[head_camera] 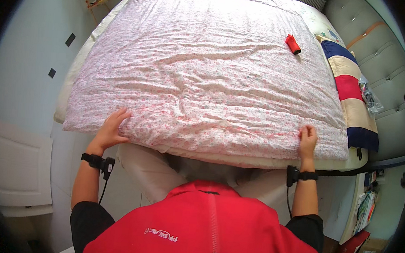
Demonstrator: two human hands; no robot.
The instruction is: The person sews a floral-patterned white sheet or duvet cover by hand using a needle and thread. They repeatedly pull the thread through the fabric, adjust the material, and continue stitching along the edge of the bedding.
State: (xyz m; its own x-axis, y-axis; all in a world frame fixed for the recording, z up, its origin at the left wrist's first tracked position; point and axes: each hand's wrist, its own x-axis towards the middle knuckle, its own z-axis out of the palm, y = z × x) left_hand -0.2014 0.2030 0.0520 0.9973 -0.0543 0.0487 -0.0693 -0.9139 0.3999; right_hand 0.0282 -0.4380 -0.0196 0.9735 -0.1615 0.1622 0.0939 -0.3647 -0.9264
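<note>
A pink floral quilt (pixel 205 81) lies spread over the bed, wrinkled across its middle and near edge. My left hand (pixel 113 128) is at the quilt's near left part, fingers and thumb apart, with nothing held. On the near right, my right hand (pixel 307 140) has its fingers curled together at the quilt's surface; a small fold looks pinched between fingertips and thumb, slightly blurred. Thin reddish lines run across the cloth between the hands. A small red rolled pouch (pixel 293 44) rests on the quilt's far right.
Beside the grey padded headboard (pixel 383 75) lie a striped pillow (pixel 352 97) and a clear plastic bag (pixel 371 97). The pale mattress edge (pixel 221 158) shows under the quilt. A bookshelf (pixel 354 209) stands at right, a white cabinet door (pixel 17 164) at left.
</note>
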